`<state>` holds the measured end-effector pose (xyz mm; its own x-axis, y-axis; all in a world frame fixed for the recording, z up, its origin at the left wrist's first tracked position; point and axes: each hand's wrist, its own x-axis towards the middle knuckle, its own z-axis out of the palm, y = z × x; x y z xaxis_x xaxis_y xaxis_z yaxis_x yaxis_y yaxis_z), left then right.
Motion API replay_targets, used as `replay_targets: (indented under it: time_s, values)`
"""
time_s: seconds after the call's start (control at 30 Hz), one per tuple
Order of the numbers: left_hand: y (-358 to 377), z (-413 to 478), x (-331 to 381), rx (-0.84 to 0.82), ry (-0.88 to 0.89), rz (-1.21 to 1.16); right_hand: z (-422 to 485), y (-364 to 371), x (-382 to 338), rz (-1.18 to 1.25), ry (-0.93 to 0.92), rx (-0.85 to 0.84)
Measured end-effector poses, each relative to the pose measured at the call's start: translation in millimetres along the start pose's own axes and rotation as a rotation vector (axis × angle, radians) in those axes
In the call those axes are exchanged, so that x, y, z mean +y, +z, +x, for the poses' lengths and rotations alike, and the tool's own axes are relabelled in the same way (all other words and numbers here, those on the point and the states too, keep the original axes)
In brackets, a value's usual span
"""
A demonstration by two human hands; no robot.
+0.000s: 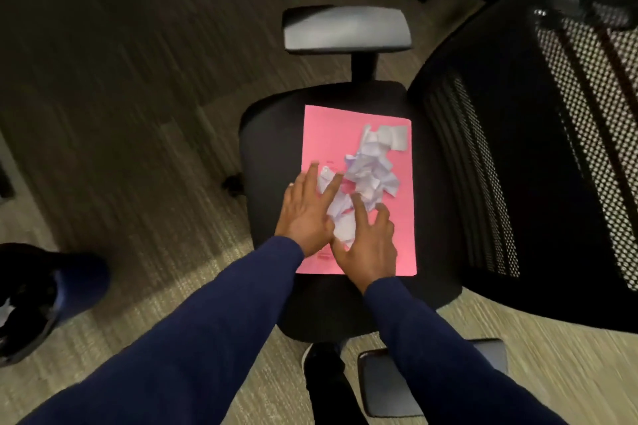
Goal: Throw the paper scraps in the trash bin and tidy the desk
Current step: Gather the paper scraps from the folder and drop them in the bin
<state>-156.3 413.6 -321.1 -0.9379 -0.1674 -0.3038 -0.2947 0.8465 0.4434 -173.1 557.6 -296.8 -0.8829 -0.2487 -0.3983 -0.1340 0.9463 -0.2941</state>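
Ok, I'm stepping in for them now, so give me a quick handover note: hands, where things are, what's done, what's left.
Left hand: open, fingers spread on the white paper scraps.
Right hand: open, also pressing into the pile.
The scraps lie heaped on a pink sheet, which rests flat on the black office chair seat.
Done: scraps gathered on the sheet.
Left: carry them to the trash bin (not in view), then tidy the desk.

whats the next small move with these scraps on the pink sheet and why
Probably cup both hands inward to bunch the paper scraps. The left hand and right hand lie open and flat on the near part of the pile, gripping nothing, while loose scraps trail across the pink sheet.
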Motion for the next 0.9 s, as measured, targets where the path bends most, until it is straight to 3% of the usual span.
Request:
replay_targets:
  time_s: [0.23,0.4,0.63,0.9]
  values:
    - [15.8,11.8,-2.9,0.033,0.073,0.203,12.8,26.4,2.1,-0.032,-0.067,-0.004]
    - [23.5,9.1,4.5,0.043,0.091,0.240,18.2,28.5,20.1,0.106,-0.098,-0.026]
    - [33.7,11.1,18.5,0.008,0.184,0.204,22.4,24.9,36.2,0.310,-0.119,-0.036]
    - [47.0,1.7,14.8,-0.022,0.157,0.048,24.2,22.2,47.4,0.443,-0.096,-0.043]
